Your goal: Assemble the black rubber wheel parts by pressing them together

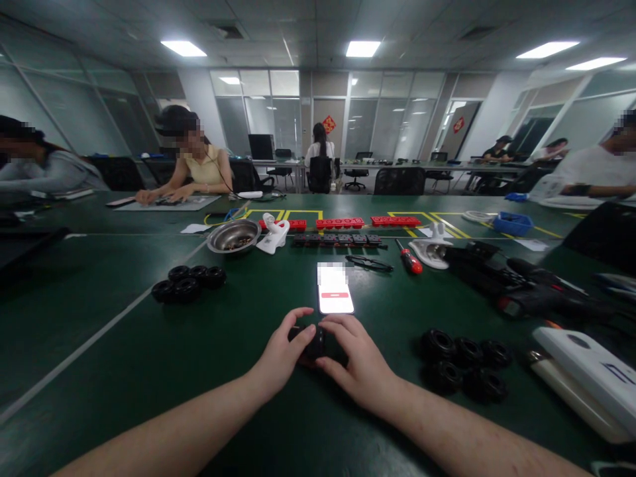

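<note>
My left hand (282, 351) closes on the left side of a small black wheel (316, 344), thumb over the top. At its right side is my right hand (362, 358), curved round it with thumb and forefinger against it. Fingers cover much of the wheel; a bit of red shows beneath. Just beyond lies a phone (336, 305) with a lit screen. Several black wheels (186, 286) stand in a group to the left, and another group of black wheels (468, 351) sits to the right.
Behind the phone are black glasses (370, 264), a red screwdriver (411, 261), a row of black parts (338, 240) and red trays (340, 224). A metal bowl (233, 250) holds small pieces. At right lie a black power tool (527, 291) and a white device (586, 364). People sit around.
</note>
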